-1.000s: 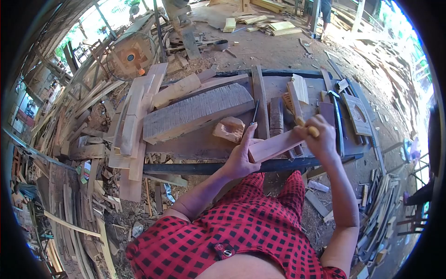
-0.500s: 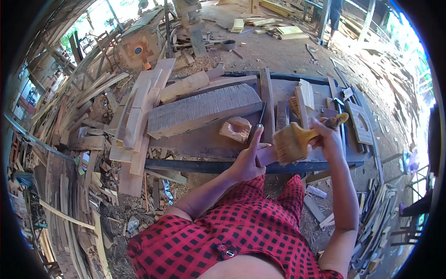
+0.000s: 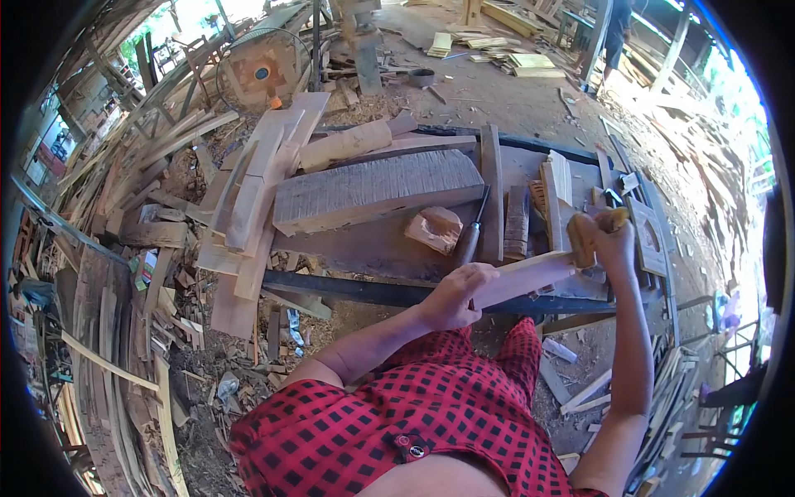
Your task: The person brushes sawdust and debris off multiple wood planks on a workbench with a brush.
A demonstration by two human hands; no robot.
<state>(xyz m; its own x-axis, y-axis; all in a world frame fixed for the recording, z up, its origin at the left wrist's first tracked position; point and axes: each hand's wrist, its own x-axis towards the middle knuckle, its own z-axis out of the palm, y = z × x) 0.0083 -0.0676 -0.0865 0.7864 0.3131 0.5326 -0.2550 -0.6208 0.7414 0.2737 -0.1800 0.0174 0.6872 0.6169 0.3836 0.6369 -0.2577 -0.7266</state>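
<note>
- Left hand (image 3: 451,294) clamps the near end of the board (image 3: 522,277).
- Board runs rightward toward right hand (image 3: 609,240), which is fisted around the brush (image 3: 590,234) at its far end.

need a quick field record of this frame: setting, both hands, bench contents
setting: open wood workshop, scrap timber piled around a workbench
left hand: grips the near end of a pale wooden plank at the bench's front edge
right hand: closed on a yellow-handled brush, at the plank's far end
on bench: large curved rough-sawn slab, small carved wood block, chisel, upright slats
background: fan on the ground; another person's legs at top
</note>
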